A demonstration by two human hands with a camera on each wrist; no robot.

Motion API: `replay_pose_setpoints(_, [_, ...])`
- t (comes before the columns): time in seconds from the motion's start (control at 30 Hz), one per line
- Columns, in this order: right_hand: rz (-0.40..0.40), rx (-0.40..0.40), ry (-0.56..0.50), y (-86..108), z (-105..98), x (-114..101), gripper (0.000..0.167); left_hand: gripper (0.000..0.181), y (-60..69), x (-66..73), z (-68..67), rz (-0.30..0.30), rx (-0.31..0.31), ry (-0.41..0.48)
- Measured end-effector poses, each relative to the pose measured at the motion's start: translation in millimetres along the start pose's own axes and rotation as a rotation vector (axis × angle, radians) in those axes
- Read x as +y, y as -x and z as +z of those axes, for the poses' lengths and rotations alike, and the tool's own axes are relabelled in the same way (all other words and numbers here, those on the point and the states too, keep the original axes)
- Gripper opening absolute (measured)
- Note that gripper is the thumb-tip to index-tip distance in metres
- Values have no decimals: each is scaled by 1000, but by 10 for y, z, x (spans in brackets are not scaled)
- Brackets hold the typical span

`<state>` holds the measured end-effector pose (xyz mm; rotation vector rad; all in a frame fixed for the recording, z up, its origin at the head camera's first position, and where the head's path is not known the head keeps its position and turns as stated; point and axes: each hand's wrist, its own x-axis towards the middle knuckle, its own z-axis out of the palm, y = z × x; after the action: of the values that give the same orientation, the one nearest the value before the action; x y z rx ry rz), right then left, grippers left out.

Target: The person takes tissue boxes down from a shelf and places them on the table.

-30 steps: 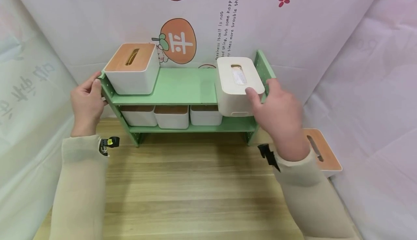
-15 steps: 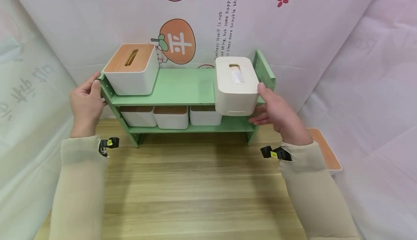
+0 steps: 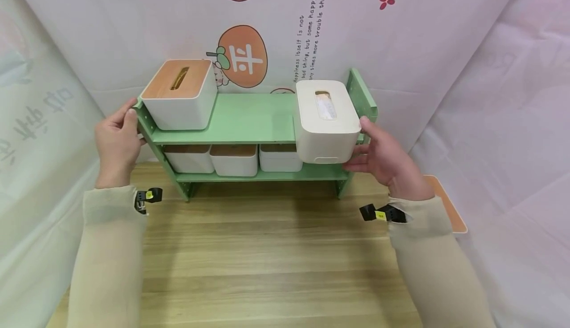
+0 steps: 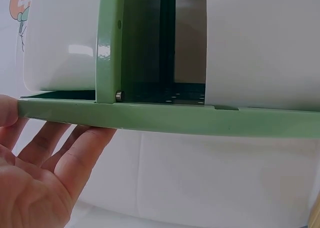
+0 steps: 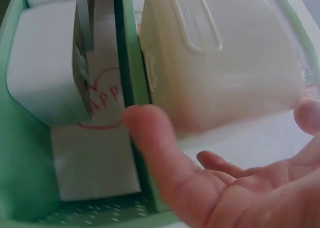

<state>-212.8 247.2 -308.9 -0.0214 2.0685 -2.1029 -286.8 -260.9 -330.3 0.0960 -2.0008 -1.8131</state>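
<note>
Cream box [image 3: 324, 146] apparently touches the right hand [image 3: 389, 162].

The green shelf [image 3: 256, 115] bears a wood-topped box [image 3: 178, 95] and an overhanging cream box [image 3: 327, 120] above, three boxes [image 3: 234, 164] below

Clock positions are read from the center of the head view. A green rack [image 3: 256, 115] extends from 9 to 2 o'clock. At 9 o'clock, the left hand [image 3: 118, 142] grips the rack's end panel. A cream box [image 3: 327, 142] is at 2 o'clock, its front projecting past the upper shelf edge. At 3 o'clock, the right hand [image 3: 386, 162] positions its thumb at that box's 4-o'clock corner. A wood-topped white box [image 3: 175, 114] occupies the upper shelf at 10 o'clock. Wood-grain surface [image 3: 267, 268]: 6 o'clock.
</note>
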Motion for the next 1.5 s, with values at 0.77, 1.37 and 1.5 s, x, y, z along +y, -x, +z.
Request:
replay_pose_setpoints(0.77, [-22, -155, -189, 23, -88, 52, 35, 33, -26, 0, -11, 7, 6, -6])
replay_pose_setpoints(1.37, [-157, -347, -146, 485, 67, 350, 45, 34, -20, 9, -11, -17, -1, -12])
replay_pose_setpoints(1.5, [-122, -357, -146, 601, 151, 514, 51, 34, -15, 1, -7, -11, 0, -32])
